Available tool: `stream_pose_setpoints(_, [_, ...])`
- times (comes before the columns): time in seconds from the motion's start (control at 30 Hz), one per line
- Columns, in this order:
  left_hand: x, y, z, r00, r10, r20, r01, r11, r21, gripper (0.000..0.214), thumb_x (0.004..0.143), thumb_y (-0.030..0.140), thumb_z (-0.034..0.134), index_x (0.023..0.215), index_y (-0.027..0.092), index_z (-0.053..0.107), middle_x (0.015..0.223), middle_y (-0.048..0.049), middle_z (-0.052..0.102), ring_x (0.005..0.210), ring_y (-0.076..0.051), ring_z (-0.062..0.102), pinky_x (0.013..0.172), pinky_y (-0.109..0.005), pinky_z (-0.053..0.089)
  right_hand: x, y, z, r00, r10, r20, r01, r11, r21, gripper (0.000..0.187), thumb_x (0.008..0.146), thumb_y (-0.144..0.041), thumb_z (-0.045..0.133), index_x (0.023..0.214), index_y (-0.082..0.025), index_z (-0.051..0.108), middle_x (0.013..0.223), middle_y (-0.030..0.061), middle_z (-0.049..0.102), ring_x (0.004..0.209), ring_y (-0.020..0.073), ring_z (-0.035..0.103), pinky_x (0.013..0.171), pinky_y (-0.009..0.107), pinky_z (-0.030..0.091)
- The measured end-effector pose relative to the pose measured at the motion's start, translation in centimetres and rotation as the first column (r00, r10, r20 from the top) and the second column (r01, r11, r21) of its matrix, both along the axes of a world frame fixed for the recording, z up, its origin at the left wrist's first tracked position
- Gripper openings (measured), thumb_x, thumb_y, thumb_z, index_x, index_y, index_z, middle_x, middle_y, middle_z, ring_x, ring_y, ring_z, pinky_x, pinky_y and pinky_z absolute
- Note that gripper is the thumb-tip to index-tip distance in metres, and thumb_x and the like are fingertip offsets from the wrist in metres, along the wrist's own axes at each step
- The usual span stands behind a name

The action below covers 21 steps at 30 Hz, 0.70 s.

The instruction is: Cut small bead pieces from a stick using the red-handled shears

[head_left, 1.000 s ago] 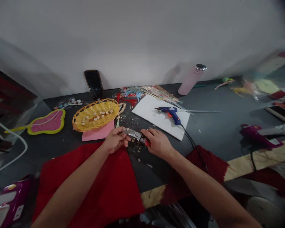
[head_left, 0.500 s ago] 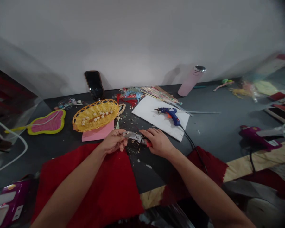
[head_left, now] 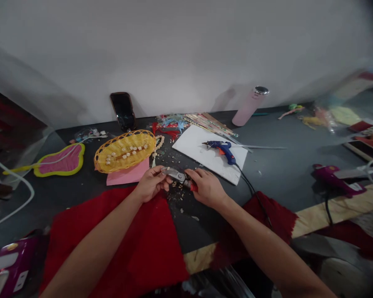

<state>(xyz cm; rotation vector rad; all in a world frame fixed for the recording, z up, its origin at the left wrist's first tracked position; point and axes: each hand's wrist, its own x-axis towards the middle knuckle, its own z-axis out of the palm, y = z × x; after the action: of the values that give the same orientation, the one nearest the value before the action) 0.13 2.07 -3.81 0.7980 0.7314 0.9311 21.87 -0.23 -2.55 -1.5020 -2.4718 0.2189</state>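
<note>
My right hand (head_left: 207,187) is wrapped around the red handle of a pair of metal shears (head_left: 179,176), whose blades point left. At the blade tips, my left hand (head_left: 153,182) is closed in a pinch. Whatever sits between its fingertips is too small and too covered to name. Small pale bits (head_left: 178,188) lie on the dark table (head_left: 189,236) just below the shears. Beyond my left hand, a yellow woven basket (head_left: 112,145) holds several small cream-coloured pieces, and it rests partly on a pink sheet (head_left: 127,174).
A blue glue gun (head_left: 222,150) lies on a white board (head_left: 189,142), its cord trailing right. A red cloth (head_left: 127,244) hangs over the front edge. Behind stand a phone (head_left: 123,111) and a pink bottle (head_left: 248,108). Tassels (head_left: 174,124) and a yellow-rimmed pink fan (head_left: 60,160) lie around.
The shears have tilted slightly, their blade tips rising a little. Both hands stay close together at nearly the same spot, and the camera view has shifted slightly.
</note>
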Motion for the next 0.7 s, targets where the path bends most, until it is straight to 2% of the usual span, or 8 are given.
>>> stream_pose_setpoints(0.23, [0.2, 0.0, 0.2, 1.0, 0.015, -0.022, -0.015, 1.0, 0.012, 0.019, 0.07, 0.021, 0.069, 0.078, 0.012, 0.055, 0.067, -0.004, 0.067, 0.044, -0.009, 0.057, 0.046, -0.02, 0.047, 0.3, 0.4, 0.0, 0.999, 0.033, -0.006, -0.033, 0.999, 0.022, 0.06, 0.072, -0.017, 0.05, 0.13, -0.021, 0.038, 0.109, 0.01, 0.055, 0.098, 0.0238, 0.049, 0.083, 0.036, 0.037])
stream_pose_setpoints(0.47, [-0.2, 0.1, 0.1, 0.995, -0.091, -0.029, 0.091, 0.996, 0.017, 0.019, 0.071, 0.023, 0.069, 0.074, 0.011, 0.055, 0.067, -0.0061, 0.068, 0.044, -0.011, 0.06, 0.045, -0.021, 0.048, 0.9, 0.6, 0.7, 0.993, 0.108, -0.043, -0.109, 0.994, -0.023, 0.065, 0.068, -0.013, 0.05, 0.131, -0.021, 0.036, 0.111, 0.0098, 0.054, 0.099, 0.024, 0.049, 0.084, 0.037, 0.037])
stream_pose_setpoints(0.7, [-0.5, 0.1, -0.2, 0.99, -0.14, -0.013, 0.14, 0.99, 0.024, 0.017, 0.073, 0.023, 0.067, 0.075, 0.011, 0.055, 0.068, -0.0061, 0.069, 0.042, -0.011, 0.06, 0.043, -0.02, 0.048, 0.9, 0.5, 0.4, 0.991, 0.126, -0.051, -0.128, 0.992, -0.021, 0.057, 0.072, -0.014, 0.048, 0.128, -0.019, 0.039, 0.108, 0.01, 0.055, 0.097, 0.023, 0.05, 0.083, 0.036, 0.038])
